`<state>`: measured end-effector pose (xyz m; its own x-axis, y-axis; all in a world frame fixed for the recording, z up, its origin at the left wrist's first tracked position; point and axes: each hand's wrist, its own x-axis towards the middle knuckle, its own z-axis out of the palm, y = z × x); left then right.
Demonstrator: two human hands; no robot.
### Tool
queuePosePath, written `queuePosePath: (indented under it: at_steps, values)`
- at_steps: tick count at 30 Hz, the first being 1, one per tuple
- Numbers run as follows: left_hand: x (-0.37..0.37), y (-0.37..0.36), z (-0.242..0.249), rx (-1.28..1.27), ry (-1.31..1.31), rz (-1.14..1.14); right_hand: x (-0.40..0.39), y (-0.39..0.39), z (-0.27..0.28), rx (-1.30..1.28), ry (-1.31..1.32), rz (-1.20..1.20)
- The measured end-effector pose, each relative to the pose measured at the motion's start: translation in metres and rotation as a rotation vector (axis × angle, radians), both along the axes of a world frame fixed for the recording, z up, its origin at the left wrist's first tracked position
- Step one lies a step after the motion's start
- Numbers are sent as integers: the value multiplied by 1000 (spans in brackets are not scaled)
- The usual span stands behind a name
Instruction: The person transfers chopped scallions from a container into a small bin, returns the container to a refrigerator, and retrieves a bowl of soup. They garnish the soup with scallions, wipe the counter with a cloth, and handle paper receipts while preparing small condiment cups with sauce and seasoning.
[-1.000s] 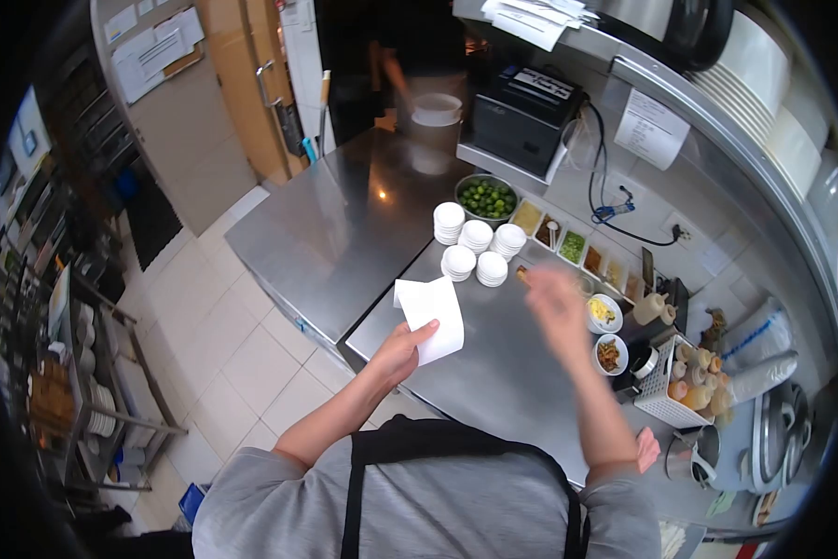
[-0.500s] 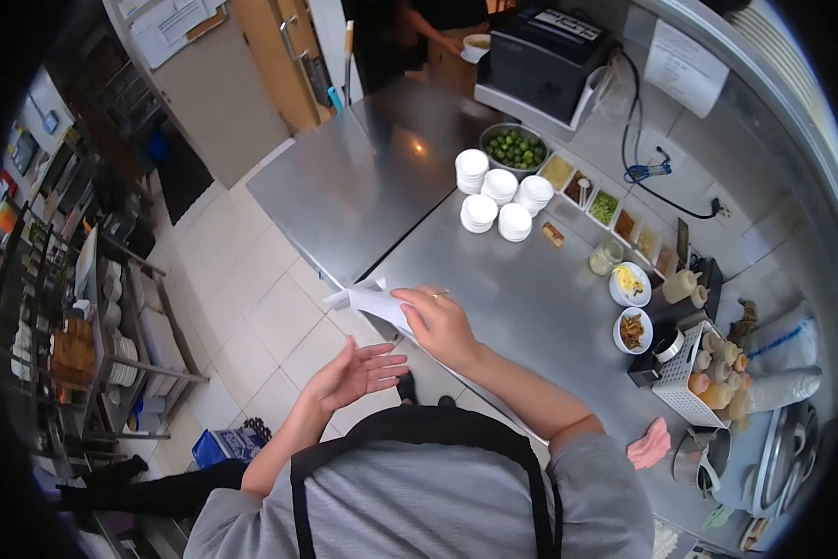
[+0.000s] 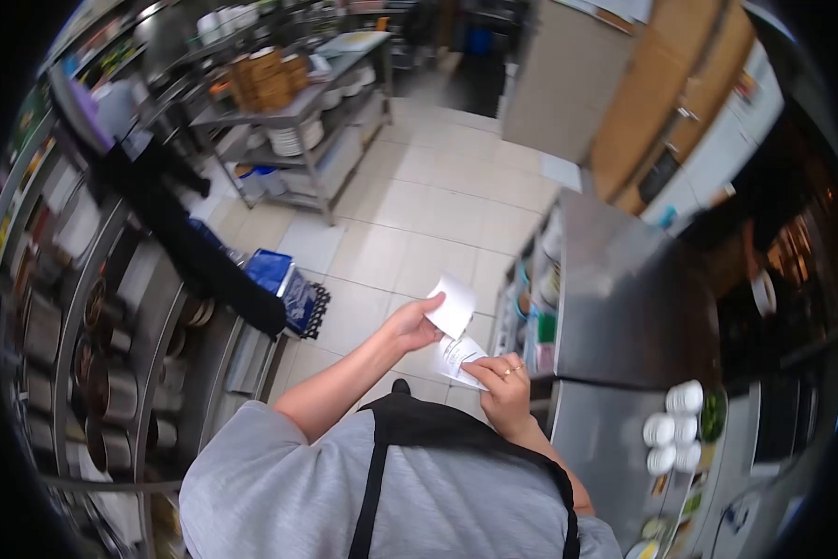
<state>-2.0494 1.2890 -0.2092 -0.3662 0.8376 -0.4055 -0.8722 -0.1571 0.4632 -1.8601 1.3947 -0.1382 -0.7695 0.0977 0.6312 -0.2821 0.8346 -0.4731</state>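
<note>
My left hand (image 3: pixel 414 323) pinches a white paper slip (image 3: pixel 453 306) between thumb and fingers, in front of my body above the tiled floor. Just below and to the right, my right hand (image 3: pixel 503 380) grips a second part of paper, a printed slip (image 3: pixel 458 356) with dark lines of text. The two pieces meet or overlap near my left fingertips; whether they are joined I cannot tell. A ring shows on my right hand.
The steel counter (image 3: pixel 624 289) stands to the right, with stacked white cups (image 3: pixel 685 398) on it. On the left are metal shelves (image 3: pixel 144 373) and a blue package (image 3: pixel 272 270). A steel table (image 3: pixel 298 116) holds dishes. Another person's hand holds a white bowl (image 3: pixel 764 293) at the right.
The view has swung left, away from the counter. My left hand, open and empty before, now holds paper. The paper in my right hand now shows print.
</note>
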Motion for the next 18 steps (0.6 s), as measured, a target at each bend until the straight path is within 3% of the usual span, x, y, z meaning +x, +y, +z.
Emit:
queuePosePath:
  at_steps: [3, 5, 6, 8, 9, 11, 13, 14, 15, 17, 18]
  values:
    - [-78, -36, 13, 36, 84, 284, -65, 1, 12, -65, -31, 141]
    - [-123, -65, 35, -138, 362, 451, -108, 0, 15, -152, 37, 104]
    - [-140, -74, 45, -155, 355, 477, -127, -1, 16, -234, -29, 109]
    - [-165, -82, 61, -522, 786, 575, -161, -4, 14, -312, -124, 152]
    - [-172, -80, 62, -538, 778, 582, -178, -4, 13, -379, -204, 169]
    - [-187, -65, 66, -594, 1337, 830, -213, -8, 12, -415, -174, 166]
    - [-200, -50, 81, -580, 1379, 824, -252, -7, 9, -466, -102, 130]
    - [-210, -42, 83, -580, 1523, 806, -272, 4, 1, -469, -104, 130]
    - [-219, -32, 83, -579, 1664, 782, -293, 20, -12, -436, -126, 202]
    - [-235, -5, 83, -579, 1707, 739, -328, 42, -19, -417, -165, 263]
    - [-239, 11, 86, -677, 1918, 673, -343, 52, -11, -563, -217, 247]
